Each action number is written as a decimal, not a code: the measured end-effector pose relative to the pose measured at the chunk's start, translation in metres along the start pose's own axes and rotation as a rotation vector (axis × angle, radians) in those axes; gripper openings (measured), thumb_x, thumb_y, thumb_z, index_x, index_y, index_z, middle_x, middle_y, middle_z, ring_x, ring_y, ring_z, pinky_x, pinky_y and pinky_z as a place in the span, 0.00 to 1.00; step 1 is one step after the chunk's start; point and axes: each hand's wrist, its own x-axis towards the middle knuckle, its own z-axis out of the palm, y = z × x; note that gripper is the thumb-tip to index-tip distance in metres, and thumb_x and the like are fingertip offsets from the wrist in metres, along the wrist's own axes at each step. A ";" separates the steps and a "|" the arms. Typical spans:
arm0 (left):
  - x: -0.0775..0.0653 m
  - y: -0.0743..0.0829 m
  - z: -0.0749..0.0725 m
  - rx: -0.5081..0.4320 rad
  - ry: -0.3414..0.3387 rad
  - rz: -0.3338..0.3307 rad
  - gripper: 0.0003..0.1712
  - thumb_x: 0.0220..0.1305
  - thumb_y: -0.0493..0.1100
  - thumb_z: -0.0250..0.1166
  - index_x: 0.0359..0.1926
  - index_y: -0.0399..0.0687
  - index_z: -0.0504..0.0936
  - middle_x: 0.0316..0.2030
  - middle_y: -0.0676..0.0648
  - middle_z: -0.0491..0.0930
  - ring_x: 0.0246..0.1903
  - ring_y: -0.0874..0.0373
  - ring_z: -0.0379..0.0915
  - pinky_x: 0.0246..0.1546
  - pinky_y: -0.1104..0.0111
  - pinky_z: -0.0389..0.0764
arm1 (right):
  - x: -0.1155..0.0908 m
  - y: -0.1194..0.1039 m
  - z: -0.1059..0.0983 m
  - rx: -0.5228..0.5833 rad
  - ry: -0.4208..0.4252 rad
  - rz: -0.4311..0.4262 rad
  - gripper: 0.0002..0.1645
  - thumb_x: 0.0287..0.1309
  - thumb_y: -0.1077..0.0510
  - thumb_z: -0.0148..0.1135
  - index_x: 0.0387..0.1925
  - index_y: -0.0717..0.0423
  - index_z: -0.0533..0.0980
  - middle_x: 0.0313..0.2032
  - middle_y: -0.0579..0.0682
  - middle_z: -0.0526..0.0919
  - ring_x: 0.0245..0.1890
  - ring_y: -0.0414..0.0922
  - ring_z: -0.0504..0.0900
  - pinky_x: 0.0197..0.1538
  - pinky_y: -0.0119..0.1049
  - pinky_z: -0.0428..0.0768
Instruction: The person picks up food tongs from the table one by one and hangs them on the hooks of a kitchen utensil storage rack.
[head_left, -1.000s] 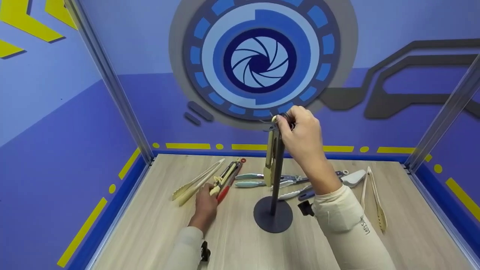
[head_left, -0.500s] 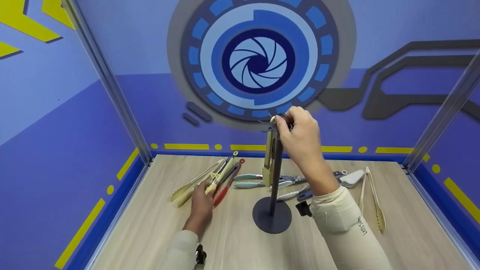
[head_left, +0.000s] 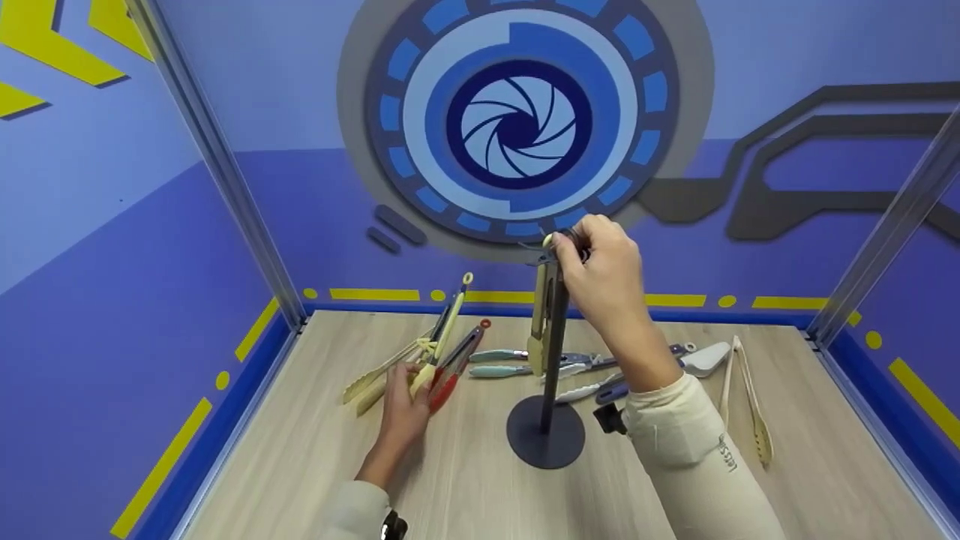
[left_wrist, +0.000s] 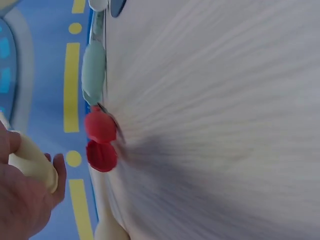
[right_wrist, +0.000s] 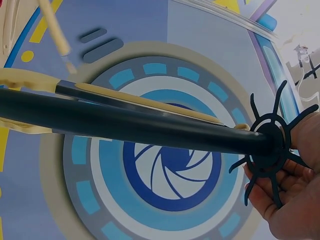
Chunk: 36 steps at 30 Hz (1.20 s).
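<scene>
My left hand (head_left: 405, 405) grips pale yellow tongs (head_left: 450, 326) near their head, above the left side of the table. They tilt upward, with the ring at their handle end pointing up and away. In the left wrist view, the hand's fingers curl round the pale head (left_wrist: 35, 162). My right hand (head_left: 607, 266) holds the top of a dark utensil stand (head_left: 546, 442), fingers at its wheel of curved hooks (right_wrist: 272, 150). From that wheel hangs another pair of cream tongs (right_wrist: 150, 102), head down alongside the pole.
Red-tipped tongs (head_left: 448, 384) and long cream tongs (head_left: 367, 394) lie around my left hand. Behind the stand are teal-tipped tongs (head_left: 499, 370) and white-tipped tongs (head_left: 581, 390). A white turner (head_left: 706, 358) and slotted cream tongs (head_left: 761, 435) lie at right.
My left hand has raised the pale yellow tongs from among the others, their ring end swinging up and away. The right hand stays at the stand's top.
</scene>
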 end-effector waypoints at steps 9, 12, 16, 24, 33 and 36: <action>-0.011 0.029 -0.001 -0.123 -0.004 0.138 0.14 0.72 0.30 0.63 0.54 0.42 0.73 0.53 0.43 0.71 0.52 0.55 0.71 0.58 0.62 0.73 | 0.000 0.002 -0.001 -0.002 0.010 -0.004 0.18 0.74 0.56 0.65 0.28 0.59 0.73 0.30 0.55 0.73 0.34 0.49 0.70 0.39 0.41 0.68; -0.013 0.037 0.000 -0.174 -0.009 0.135 0.14 0.72 0.30 0.63 0.54 0.42 0.73 0.54 0.44 0.71 0.54 0.55 0.70 0.60 0.62 0.72 | 0.000 0.003 0.000 -0.005 0.011 -0.006 0.17 0.74 0.56 0.65 0.28 0.59 0.72 0.30 0.55 0.74 0.34 0.50 0.70 0.39 0.41 0.68; -0.015 0.044 0.000 -0.221 -0.023 0.139 0.14 0.73 0.29 0.62 0.55 0.42 0.73 0.54 0.45 0.72 0.55 0.56 0.70 0.59 0.64 0.71 | -0.001 0.003 0.001 -0.009 0.008 -0.003 0.18 0.74 0.56 0.65 0.29 0.59 0.72 0.30 0.54 0.73 0.34 0.50 0.70 0.39 0.42 0.68; -0.019 0.061 0.000 -0.287 -0.025 0.221 0.13 0.75 0.32 0.62 0.55 0.40 0.70 0.55 0.43 0.72 0.52 0.57 0.70 0.54 0.67 0.73 | -0.001 0.003 0.001 -0.022 0.007 -0.011 0.18 0.74 0.56 0.64 0.28 0.58 0.72 0.30 0.55 0.73 0.33 0.50 0.69 0.39 0.42 0.66; -0.026 0.077 0.002 -0.349 -0.041 0.273 0.12 0.77 0.33 0.61 0.55 0.37 0.69 0.65 0.37 0.69 0.61 0.53 0.72 0.57 0.68 0.78 | -0.001 0.001 0.001 -0.014 0.007 -0.009 0.18 0.74 0.56 0.65 0.28 0.59 0.72 0.30 0.55 0.73 0.34 0.50 0.69 0.39 0.42 0.66; -0.029 0.082 0.002 -0.362 -0.045 0.290 0.12 0.78 0.33 0.60 0.56 0.37 0.69 0.67 0.37 0.69 0.63 0.53 0.72 0.58 0.69 0.79 | -0.001 0.001 0.001 -0.005 0.004 -0.010 0.18 0.74 0.56 0.65 0.29 0.59 0.72 0.30 0.55 0.73 0.34 0.49 0.69 0.39 0.41 0.67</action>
